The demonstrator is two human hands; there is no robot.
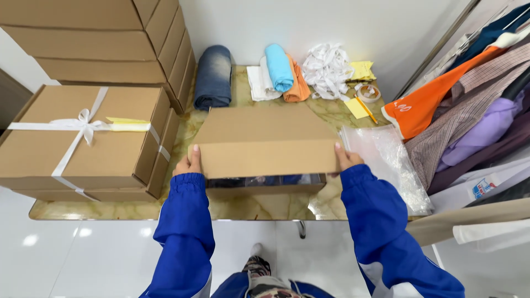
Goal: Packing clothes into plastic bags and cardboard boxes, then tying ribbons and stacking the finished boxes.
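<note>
Under cardboard box lid [265,140], folded contents mostly hidden.

White wall [386,27], glossy white floor [83,259], marble-pattern table [248,207].

The raised cardboard lid [265,144] hides nearly everything in the box [265,186] — only a dark strip under clear wrap shows. Most fingers [194,157] sit behind the lid's ends. The stacked boxes [94,38] and hanging clothes [475,116] run off the edges.
</note>
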